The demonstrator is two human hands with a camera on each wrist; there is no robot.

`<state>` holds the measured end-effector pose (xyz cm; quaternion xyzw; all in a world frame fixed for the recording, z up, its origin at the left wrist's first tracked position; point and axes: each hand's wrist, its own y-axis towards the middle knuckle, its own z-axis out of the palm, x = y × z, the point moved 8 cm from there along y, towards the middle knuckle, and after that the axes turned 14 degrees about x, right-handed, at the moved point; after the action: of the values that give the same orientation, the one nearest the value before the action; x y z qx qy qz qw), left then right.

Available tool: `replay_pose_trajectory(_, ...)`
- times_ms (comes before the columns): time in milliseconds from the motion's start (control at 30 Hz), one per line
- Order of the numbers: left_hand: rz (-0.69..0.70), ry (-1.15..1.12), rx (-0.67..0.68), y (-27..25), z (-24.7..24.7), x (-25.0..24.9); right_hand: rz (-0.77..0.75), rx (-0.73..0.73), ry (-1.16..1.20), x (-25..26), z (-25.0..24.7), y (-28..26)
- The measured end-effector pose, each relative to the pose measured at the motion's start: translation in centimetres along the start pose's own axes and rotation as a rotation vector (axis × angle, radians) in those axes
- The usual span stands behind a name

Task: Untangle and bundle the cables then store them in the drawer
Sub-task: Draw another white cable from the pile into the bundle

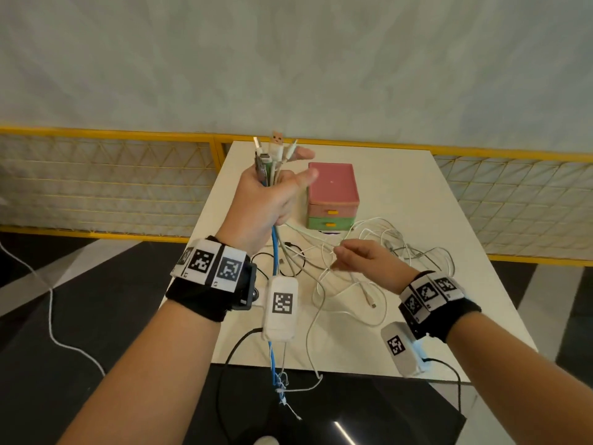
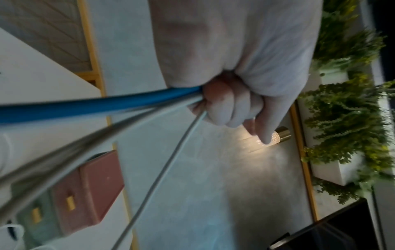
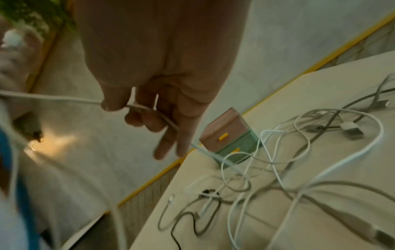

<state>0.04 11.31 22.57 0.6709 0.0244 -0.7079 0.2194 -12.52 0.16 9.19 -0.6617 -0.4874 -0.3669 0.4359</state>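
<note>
My left hand [image 1: 279,184] is raised over the table's left side and grips a bunch of cable ends [image 1: 272,152] with the plugs sticking up. A blue cable [image 1: 274,248] and grey and white ones hang from this fist past the table's front edge. The left wrist view shows the left hand [image 2: 224,110] curled round the blue cable [image 2: 85,108]. My right hand [image 1: 346,255] is lower, over the loose tangle of white and grey cables [image 1: 378,252], and pinches a white cable [image 3: 53,97] between thumb and fingers [image 3: 149,121]. The pink and green drawer unit [image 1: 332,194] stands behind, both drawers closed.
The white table [image 1: 449,203] is small, with a yellow mesh railing [image 1: 112,175] behind it and dark floor [image 1: 80,300] on the left and in front. A thin black cable [image 1: 272,255] lies near the left edge. Potted green plants [image 2: 346,118] show in the left wrist view.
</note>
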Motion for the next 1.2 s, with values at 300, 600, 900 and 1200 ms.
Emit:
replay_pose_trajectory(300,-0.073,-0.006,0.01,0.6,-0.8,-2.1,0.045,-0.246,-0.279,2.4,-6.3,-2.3)
replay_pose_trajectory(600,-0.336,0.366,0.291,0.6,6.0,3.4,-0.238,-0.491,-0.388,12.5,-6.9,-3.3)
replay_pose_trajectory(900,-0.102,0.158,-0.055,1.5,1.9,-0.2,-0.187,-0.452,-0.188,10.2,-8.2,-5.1)
replay_pose_trajectory(1200,-0.256,0.225,0.146,1.6,7.7,3.5,-0.358,-0.63,0.133,11.2,-7.5,-4.8)
